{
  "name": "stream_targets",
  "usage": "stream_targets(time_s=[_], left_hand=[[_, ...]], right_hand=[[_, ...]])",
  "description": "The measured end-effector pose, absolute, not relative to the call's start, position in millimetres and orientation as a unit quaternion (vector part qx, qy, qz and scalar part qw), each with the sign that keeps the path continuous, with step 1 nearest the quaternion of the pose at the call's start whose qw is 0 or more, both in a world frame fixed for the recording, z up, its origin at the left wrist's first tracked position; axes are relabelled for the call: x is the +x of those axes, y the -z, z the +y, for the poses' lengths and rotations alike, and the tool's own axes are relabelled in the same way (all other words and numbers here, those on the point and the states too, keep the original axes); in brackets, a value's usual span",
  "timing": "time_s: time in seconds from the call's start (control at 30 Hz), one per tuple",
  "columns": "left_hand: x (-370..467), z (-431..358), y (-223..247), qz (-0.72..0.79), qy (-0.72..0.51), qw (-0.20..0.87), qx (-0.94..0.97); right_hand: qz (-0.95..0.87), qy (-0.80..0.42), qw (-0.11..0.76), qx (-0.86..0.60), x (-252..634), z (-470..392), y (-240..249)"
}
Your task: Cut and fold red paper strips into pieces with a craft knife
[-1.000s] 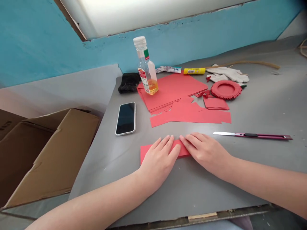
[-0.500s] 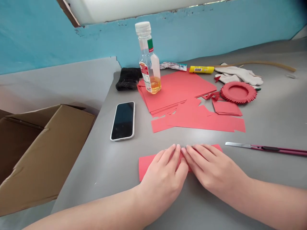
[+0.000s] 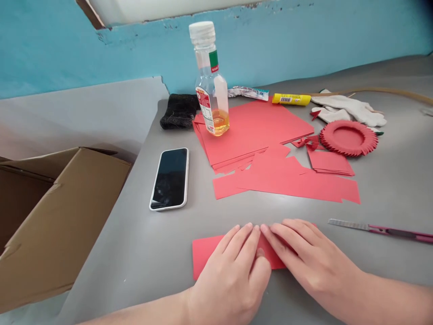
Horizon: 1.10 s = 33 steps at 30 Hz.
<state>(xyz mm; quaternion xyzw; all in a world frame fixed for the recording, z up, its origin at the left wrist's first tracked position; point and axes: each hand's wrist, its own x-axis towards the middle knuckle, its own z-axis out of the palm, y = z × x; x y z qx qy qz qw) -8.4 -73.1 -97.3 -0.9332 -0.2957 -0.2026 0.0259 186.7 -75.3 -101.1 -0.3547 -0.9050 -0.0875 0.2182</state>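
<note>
A folded strip of red paper (image 3: 207,253) lies in front of me on the grey table. My left hand (image 3: 233,271) rests over its middle, fingers stretched forward and pressing on the far edge, the thumb bent close to the index finger. Beside it, my right hand (image 3: 311,262) presses the right part with its fingers extended, covering most of that end. The index fingertips of both hands nearly meet at the far edge. To the right of my right hand lies a utility knife (image 3: 385,229) with its blade out.
Beyond my hands are red paper sheets (image 3: 257,131), cut red pieces (image 3: 297,183), a bottle (image 3: 211,90), a yellow glue stick (image 3: 291,99), white gloves (image 3: 355,108) and a pleated red paper ring (image 3: 367,143). A phone (image 3: 170,178) lies left; a cardboard box (image 3: 74,212) stands beside the table.
The view has shifted, so the things on the table sit lower and some farther right. The strip now looks flatter under my hands, and both hands have stayed on it.
</note>
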Motion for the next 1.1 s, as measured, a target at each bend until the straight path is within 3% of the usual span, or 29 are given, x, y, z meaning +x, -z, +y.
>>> stream_targets(time_s=[0.53, 1.1], left_hand=[[-8.1, -54.1, 92.5, -0.277, 0.205, 0.171, -0.923], [-9.0, -58.5, 97.0, -0.247, 0.196, 0.208, -0.926]], right_hand=[[-0.898, 0.173, 0.213, -0.344, 180.9, -62.3, 97.5], [-0.892, 0.177, 0.244, -0.336, 179.9, -60.9, 100.0]])
